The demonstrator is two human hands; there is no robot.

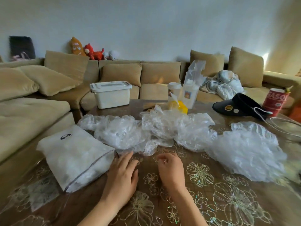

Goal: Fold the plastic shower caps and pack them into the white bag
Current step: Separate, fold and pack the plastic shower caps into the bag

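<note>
Behind the table point(203, 185) runs a beige sofa point(159, 74); the tabletop is brown with a pale flower pattern under a glossy cover. Clear caps point(146, 132) lie crumpled in a loose band across its middle, with a bigger heap point(244, 149) off to the right. The bag point(73, 154) lies on the left, already plump, its dark-edged side just beside the left hand point(122, 175). That hand lies flat, fingers straight, fingertips at the near edge of the closest cap, holding nothing. The right hand point(171, 170) is loosely curled, thumb near forefinger. Whether it pinches a bit of film I cannot tell, since the plastic is nearly invisible there. The caps should be very light, limp and slippery, apt to spring open and trap air. They are best taken by the gathered elastic rim, then pressed flat on the table before folding.
</note>
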